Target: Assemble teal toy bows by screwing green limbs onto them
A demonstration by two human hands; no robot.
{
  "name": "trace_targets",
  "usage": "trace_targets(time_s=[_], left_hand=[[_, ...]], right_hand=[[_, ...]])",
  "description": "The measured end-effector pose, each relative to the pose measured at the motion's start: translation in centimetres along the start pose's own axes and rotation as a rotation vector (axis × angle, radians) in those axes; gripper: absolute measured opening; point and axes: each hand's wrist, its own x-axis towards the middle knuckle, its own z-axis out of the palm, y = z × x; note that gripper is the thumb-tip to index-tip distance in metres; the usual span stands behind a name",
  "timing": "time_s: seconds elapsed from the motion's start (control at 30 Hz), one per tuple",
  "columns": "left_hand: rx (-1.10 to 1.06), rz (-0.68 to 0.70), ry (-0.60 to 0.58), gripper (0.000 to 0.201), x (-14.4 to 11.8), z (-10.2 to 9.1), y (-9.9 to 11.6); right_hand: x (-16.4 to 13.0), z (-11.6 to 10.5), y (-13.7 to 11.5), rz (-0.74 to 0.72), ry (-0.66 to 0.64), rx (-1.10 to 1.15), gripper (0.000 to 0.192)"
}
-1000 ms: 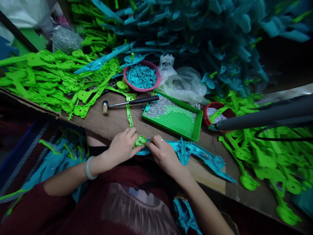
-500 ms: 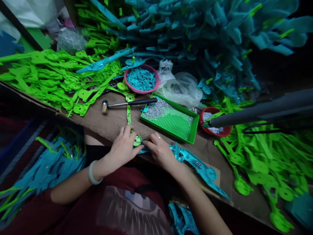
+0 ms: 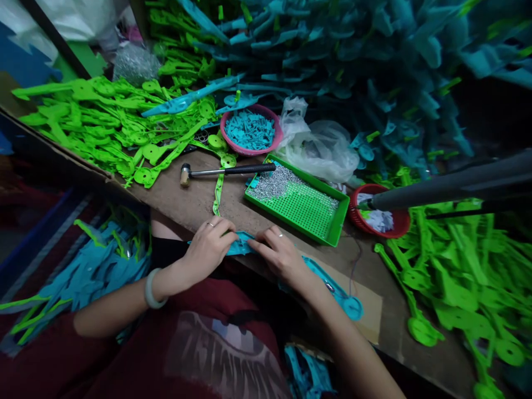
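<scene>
Between both hands, at the bench's front edge, is a long blue plastic part (image 3: 240, 244). My left hand (image 3: 209, 248) closes on its left end, thumb and fingertips at the near side. With bent fingers, my right hand (image 3: 279, 257) pinches the part further right. A second blue plastic piece (image 3: 334, 288) with a round end lies past my right wrist on a cardboard sheet (image 3: 368, 310); whether it joins the held part is hidden by my forearm. Just beyond my left hand lies a narrow green plastic part (image 3: 218, 194).
A hammer (image 3: 220, 170) rests with its handle against a green tray (image 3: 297, 205) of small metal pins. Behind are a pink bowl (image 3: 251, 128) of small blue pieces and a plastic bag (image 3: 328, 149). A red basket (image 3: 384, 219) stands right, below a dark grey bar (image 3: 449, 185). Green parts (image 3: 100, 122) heap left.
The round green piece between my hands is out of sight; blue plastic now shows there. The long pointed blue end at right is gone from the cardboard. The view has shifted slightly left.
</scene>
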Motion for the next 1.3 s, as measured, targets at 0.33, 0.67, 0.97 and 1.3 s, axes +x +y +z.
trace_targets(time_s=[0.33,0.67,0.97,1.3], left_hand=[[0.168,0.231,-0.149,0.006,1.5,-0.7,-1.0],[0.314,0.337,-0.169,0.006,2.2,-1.2,-0.5],[0.341,0.424,-0.345,0.030,3.4,-1.4,-0.1],[0.413,0.649,-0.205,0.044,3.8,1.0,0.6]], right_hand=[[0.8,-1.4,0.6,-0.148,-0.090,-0.226,0.024],[-1.7,-4.0,0.5,-0.160,-0.196,-0.429,0.027],[-2.3,-3.4,0.5,-0.212,-0.258,-0.338,0.029],[-2.8,-3.5,-0.1,0.020,-0.218,-0.187,0.017]])
